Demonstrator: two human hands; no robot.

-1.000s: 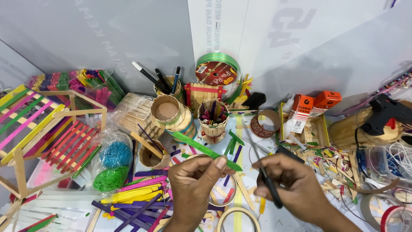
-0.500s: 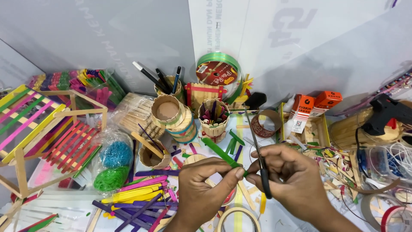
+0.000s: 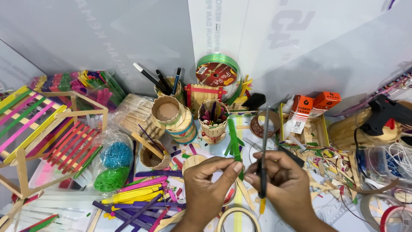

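Swung upright from its earlier slant, a flat green craft stick (image 3: 234,141) is pinched by the left hand (image 3: 209,189); the right hand (image 3: 283,187) grips slim dark metal scissors (image 3: 263,150).

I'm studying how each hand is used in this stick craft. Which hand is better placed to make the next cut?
Right, probably. The right hand grips the scissors, blades up beside the green stick. The left hand is busy pinching that stick upright.
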